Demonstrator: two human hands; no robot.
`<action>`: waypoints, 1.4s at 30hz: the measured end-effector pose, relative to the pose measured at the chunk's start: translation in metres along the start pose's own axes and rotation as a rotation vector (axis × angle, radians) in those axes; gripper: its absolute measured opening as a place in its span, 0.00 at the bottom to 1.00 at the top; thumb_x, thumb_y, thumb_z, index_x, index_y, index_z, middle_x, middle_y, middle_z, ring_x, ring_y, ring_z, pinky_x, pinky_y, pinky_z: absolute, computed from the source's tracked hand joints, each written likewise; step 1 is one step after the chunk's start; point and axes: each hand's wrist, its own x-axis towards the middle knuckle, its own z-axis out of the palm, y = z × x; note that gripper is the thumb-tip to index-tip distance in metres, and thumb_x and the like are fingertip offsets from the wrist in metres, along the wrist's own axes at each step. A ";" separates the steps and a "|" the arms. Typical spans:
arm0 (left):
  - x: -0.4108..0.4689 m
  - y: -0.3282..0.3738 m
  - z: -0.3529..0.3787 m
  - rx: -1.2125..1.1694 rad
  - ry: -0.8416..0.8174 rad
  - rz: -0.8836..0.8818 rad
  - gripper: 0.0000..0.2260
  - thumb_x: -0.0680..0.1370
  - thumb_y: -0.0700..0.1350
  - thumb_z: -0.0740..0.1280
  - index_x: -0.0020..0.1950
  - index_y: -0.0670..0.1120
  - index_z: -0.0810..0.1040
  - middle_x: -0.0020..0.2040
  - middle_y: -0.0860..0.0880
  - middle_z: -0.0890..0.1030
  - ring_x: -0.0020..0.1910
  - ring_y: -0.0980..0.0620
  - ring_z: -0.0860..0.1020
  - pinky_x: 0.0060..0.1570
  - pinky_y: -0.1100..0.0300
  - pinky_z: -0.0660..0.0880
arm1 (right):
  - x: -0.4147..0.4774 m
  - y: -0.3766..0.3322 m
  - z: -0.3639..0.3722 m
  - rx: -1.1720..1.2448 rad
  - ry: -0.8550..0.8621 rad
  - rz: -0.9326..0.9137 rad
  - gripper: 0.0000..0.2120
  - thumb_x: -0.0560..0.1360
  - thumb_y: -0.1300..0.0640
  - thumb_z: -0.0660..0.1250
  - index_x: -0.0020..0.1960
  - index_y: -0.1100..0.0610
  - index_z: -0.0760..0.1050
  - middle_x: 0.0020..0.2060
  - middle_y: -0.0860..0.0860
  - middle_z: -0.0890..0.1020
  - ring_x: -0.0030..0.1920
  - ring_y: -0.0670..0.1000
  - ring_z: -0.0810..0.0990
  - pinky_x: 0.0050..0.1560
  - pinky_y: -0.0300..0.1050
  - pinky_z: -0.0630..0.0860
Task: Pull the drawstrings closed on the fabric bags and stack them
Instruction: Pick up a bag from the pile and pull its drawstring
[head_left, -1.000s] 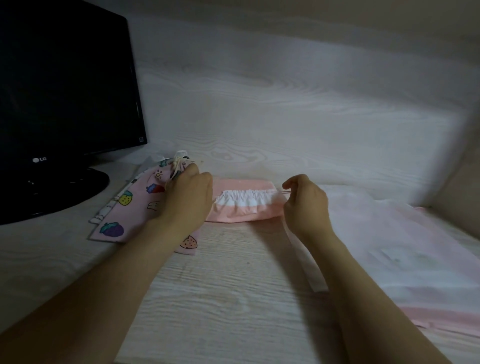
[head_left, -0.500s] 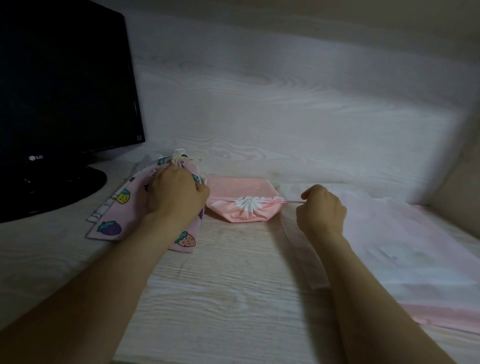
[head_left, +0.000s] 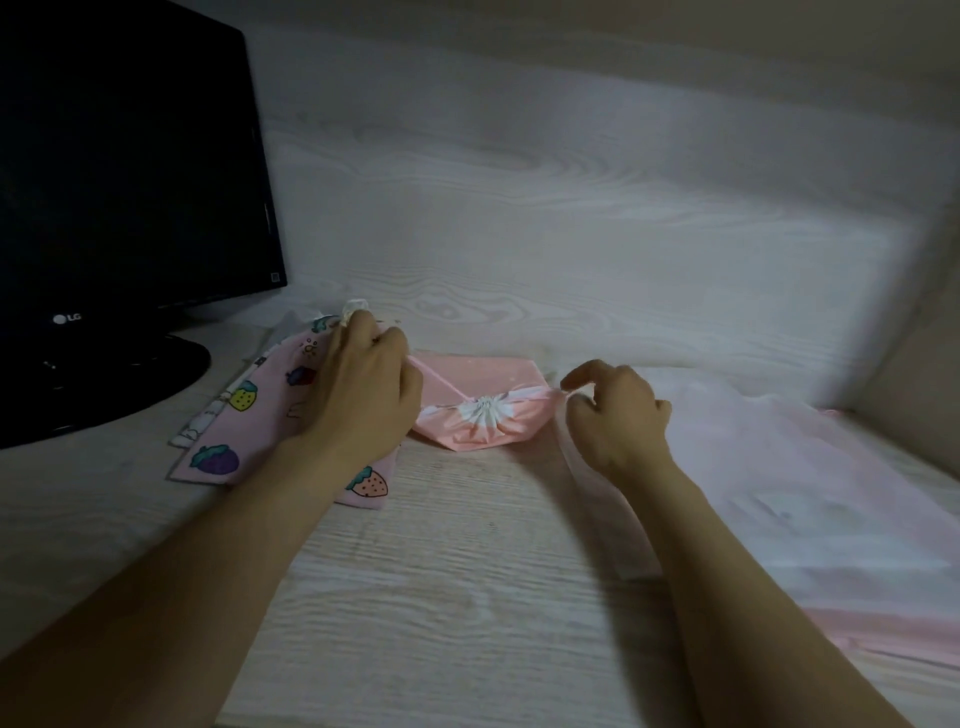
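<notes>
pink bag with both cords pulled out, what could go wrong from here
1. The pink bag mouth looks fully gathered. If the left hand and right hand pull harder, a drawstring might snap or tear its channel.
2. Nothing pins the pink bag down, so an uneven pull may drag it sideways.
3. The left hand is over the strawberry-print bag and could shift it.

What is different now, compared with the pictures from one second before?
The left hand and right hand pulled the drawstring outward and still pinch it; the mouth of the pink bag closed from a wide band to a tight bunch. The strawberry bag and monitor stayed put.
</notes>
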 end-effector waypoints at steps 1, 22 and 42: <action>0.000 0.000 0.002 0.013 0.012 0.019 0.08 0.81 0.39 0.64 0.43 0.41 0.73 0.49 0.43 0.69 0.50 0.44 0.70 0.51 0.48 0.70 | -0.002 -0.001 0.001 -0.090 -0.018 -0.029 0.17 0.72 0.49 0.61 0.58 0.45 0.79 0.53 0.51 0.80 0.59 0.56 0.76 0.61 0.54 0.64; -0.004 0.015 -0.005 0.138 -0.065 -0.046 0.09 0.82 0.46 0.66 0.53 0.50 0.87 0.44 0.46 0.86 0.45 0.42 0.82 0.45 0.52 0.72 | -0.007 -0.008 0.005 -0.200 -0.125 -0.039 0.17 0.78 0.52 0.64 0.66 0.44 0.74 0.55 0.57 0.80 0.56 0.62 0.80 0.49 0.51 0.74; -0.006 0.044 0.013 -0.539 -0.162 -0.007 0.29 0.77 0.42 0.76 0.77 0.50 0.73 0.67 0.53 0.82 0.38 0.54 0.86 0.55 0.53 0.82 | -0.015 -0.032 -0.002 -0.163 -0.122 -0.047 0.07 0.71 0.55 0.57 0.38 0.55 0.73 0.41 0.56 0.79 0.42 0.63 0.77 0.38 0.47 0.69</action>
